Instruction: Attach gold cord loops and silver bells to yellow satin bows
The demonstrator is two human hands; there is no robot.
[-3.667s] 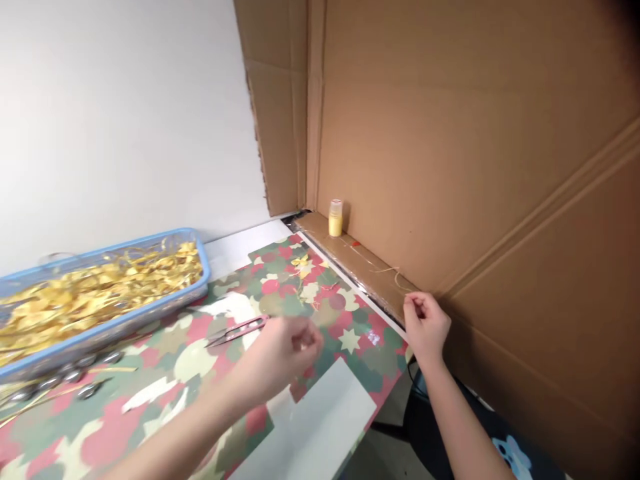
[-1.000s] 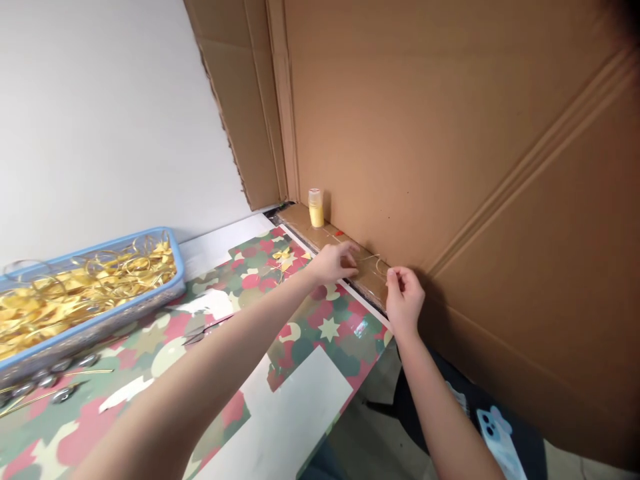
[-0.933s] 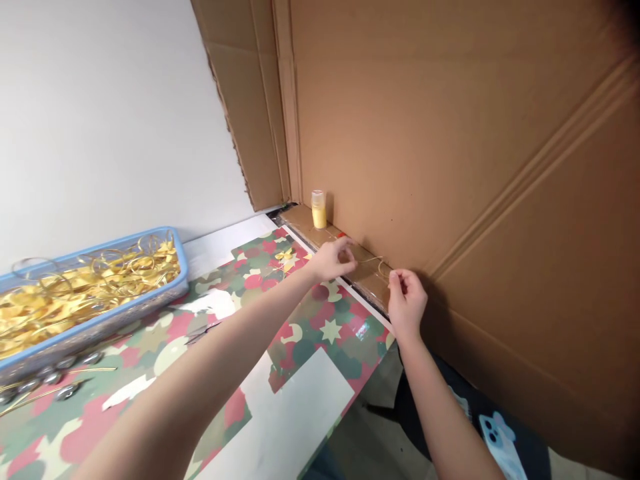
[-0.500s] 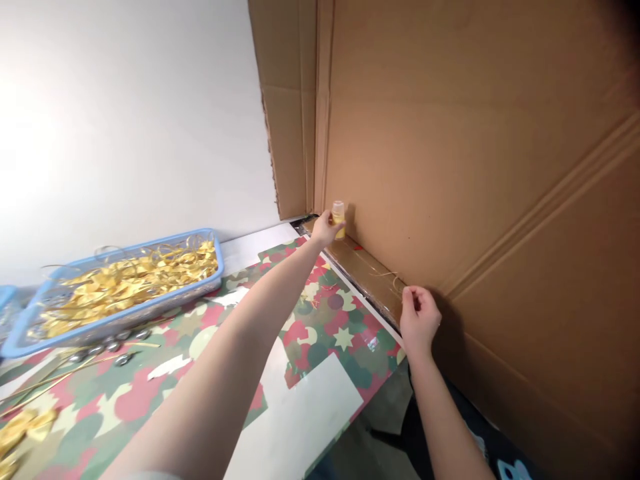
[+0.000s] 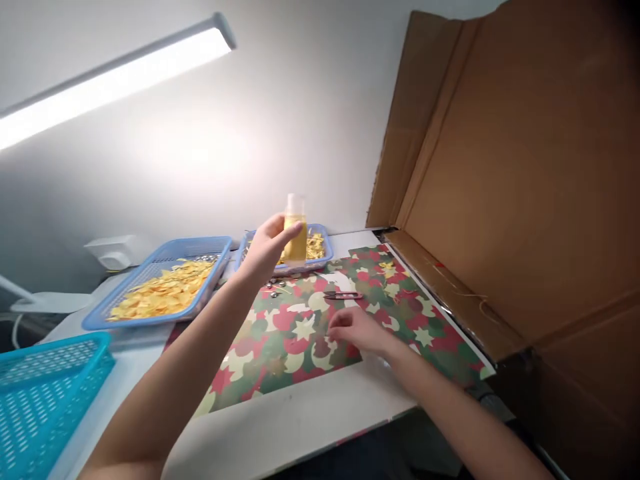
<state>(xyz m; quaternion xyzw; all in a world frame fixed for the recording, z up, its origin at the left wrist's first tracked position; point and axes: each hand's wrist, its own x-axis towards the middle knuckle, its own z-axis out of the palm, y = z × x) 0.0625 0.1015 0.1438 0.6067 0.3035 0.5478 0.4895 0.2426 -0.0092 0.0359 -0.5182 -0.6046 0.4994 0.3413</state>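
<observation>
My left hand (image 5: 264,248) is raised above the table and grips a small bottle of yellow liquid (image 5: 295,235) with a clear cap. Lower down, my right hand (image 5: 354,329) rests on the camouflage-patterned mat (image 5: 280,340), its fingers curled and blurred. A pair of thread snips (image 5: 342,295) lies on the mat just beyond the right hand. A thin yellow thread (image 5: 475,301) trails along the cardboard ledge at the right.
Two blue baskets of yellow pieces (image 5: 160,293) (image 5: 320,248) stand at the back of the table. A turquoise basket (image 5: 45,393) sits at the near left. A tall cardboard sheet (image 5: 510,173) walls the right side. A strip lamp (image 5: 110,73) glows overhead.
My left hand has lifted the yellow bottle off the cardboard ledge and carried it left over the table. My right hand has left the thread and come down onto the mat.
</observation>
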